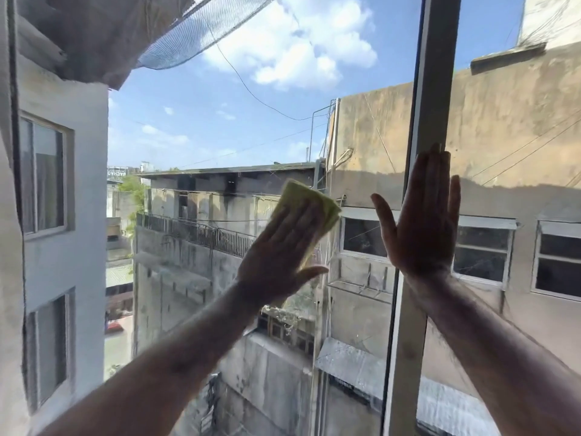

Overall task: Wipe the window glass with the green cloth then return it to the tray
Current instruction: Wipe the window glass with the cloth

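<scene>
My left hand [279, 250] lies flat on the window glass [220, 127] and presses the folded green cloth [301, 199] against it; the cloth's top edge shows above my fingers. My right hand [421, 221] is spread flat with its fingers apart, resting on the grey vertical window frame [430, 89] and the pane beside it, and holds nothing. The tray is not in view.
The vertical frame bar divides the left pane from the right pane [518, 136]. Through the glass I see buildings, a netted awning at the top left and blue sky. A wall edge borders the window on the far left.
</scene>
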Demonstrator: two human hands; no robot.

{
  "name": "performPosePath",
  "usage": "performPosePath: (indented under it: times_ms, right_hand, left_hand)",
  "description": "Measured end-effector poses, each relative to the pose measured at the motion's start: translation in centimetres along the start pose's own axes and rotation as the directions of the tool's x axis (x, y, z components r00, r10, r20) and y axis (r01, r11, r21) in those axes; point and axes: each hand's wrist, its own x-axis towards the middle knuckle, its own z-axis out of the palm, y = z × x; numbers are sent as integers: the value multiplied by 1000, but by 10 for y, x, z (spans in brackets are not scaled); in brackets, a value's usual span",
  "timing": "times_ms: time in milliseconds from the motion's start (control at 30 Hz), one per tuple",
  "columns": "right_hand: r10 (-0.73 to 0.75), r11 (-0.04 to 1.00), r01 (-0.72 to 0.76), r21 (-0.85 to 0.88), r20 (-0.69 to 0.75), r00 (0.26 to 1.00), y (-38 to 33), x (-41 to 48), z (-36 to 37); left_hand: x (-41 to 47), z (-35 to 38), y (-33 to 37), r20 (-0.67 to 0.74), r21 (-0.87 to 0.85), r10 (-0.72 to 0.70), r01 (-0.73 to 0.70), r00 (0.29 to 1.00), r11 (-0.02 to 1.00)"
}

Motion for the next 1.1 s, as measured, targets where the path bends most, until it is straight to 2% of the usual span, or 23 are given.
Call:
performPosePath:
  times_ms: [67, 133, 167, 233, 267, 333, 367, 400, 433, 467, 533, 600, 633, 667, 733, 767, 800, 833, 867, 900, 933, 1033, 1100]
  right_hand:
    - [-2, 1000, 2, 1, 1, 1000, 0, 1, 0]
    - [2, 1000, -2, -10, -3, 1000, 0, 0, 1]
    - [3, 1000, -3, -14, -5, 1000, 0, 0, 2]
    - [5, 1000, -5, -15, -2, 1000, 0, 1, 2]
    - [5, 1000, -5, -18, -1, 1000, 0, 0, 2]
    - [5, 1000, -6, -25, -5, 1000, 1, 0, 3]
    - [4, 1000, -4, -23, -7, 1000, 1, 0, 3]
    - [0, 1000, 0, -17, -10, 1000, 1, 0, 3]
    - [-2, 1000, 2, -15, -13, 1000, 1, 0, 4]
    - [-1, 1000, 1, -17, -15, 1000, 1, 0, 4]
    - [0, 1000, 0, -19, -13, 1000, 2, 0, 4]
    - [0, 1000, 0, -15, -11, 1000, 1, -1, 4]
    - [1, 1000, -1, -16, -12, 1000, 1, 0, 4]
    - [2, 1000, -2, -18, -11, 1000, 1, 0, 5]
    - [5, 1000, -5, -24, -6, 1000, 1, 1, 5]
    - [6, 1000, -6, -25, -5, 1000, 1, 0, 5]
    - [8, 1000, -8, -24, -7, 1000, 0, 0, 5]
    - [9, 1000, -10, -23, -11, 1000, 0, 0, 6]
    - [10, 1000, -10, -22, -15, 1000, 0, 0, 6]
    - [9, 1000, -10, -22, -19, 1000, 1, 0, 6]
    - [9, 1000, -10, -24, -23, 1000, 1, 0, 6]
    - [7, 1000, -8, -29, -31, 999, 1, 0, 7]
    - [5, 999, -7, -40, -42, 999, 1, -1, 6]
  left_hand:
    - [-25, 5, 15, 161, -5, 538, -545, 827, 839]
    - [-38, 2, -12, 208, 4, 692, -708, 692, 706]
    - [-41, -1, -31, 192, 37, 632, -649, 751, 760]
    - [-44, -10, -64, 70, 78, 213, -218, 975, 973]
    - [-44, -16, -77, -32, 65, -126, 128, 992, 990]
    - [-39, -26, -84, -148, -68, -704, 703, 694, 708]
    - [-32, -26, -81, -175, -128, -828, 822, 532, 555]
    - [-25, -25, -74, -184, -166, -873, 861, 451, 480]
    - [-18, -23, -66, -189, -171, -856, 842, 482, 512]
    - [-15, -17, -54, -172, -123, -758, 750, 629, 650]
    - [-27, -5, -28, -13, 31, -186, 186, 983, 982]
    - [-50, -3, -33, 186, 47, 378, -392, 907, 919]
    - [-57, -6, -50, 224, 48, 463, -485, 857, 873]
    - [-59, -11, -68, 205, 71, 420, -441, 884, 894]
    - [-50, -20, -104, 32, 82, -40, 37, 999, 996]
    - [-38, -28, -118, -61, 40, -385, 387, 921, 921]
    - [-23, -36, -127, -118, -21, -658, 661, 743, 750]
    - [-3, -42, -128, -143, -93, -804, 801, 577, 592]
    - [17, -45, -122, -153, -137, -856, 847, 494, 514]
    - [37, -46, -112, -154, -152, -845, 833, 512, 533]
    - [54, -45, -97, -146, -141, -777, 764, 613, 629]
    - [74, -25, -37, -95, -20, -226, 225, 969, 974]
    - [55, -10, -1, -3, 8, 125, -125, 992, 992]
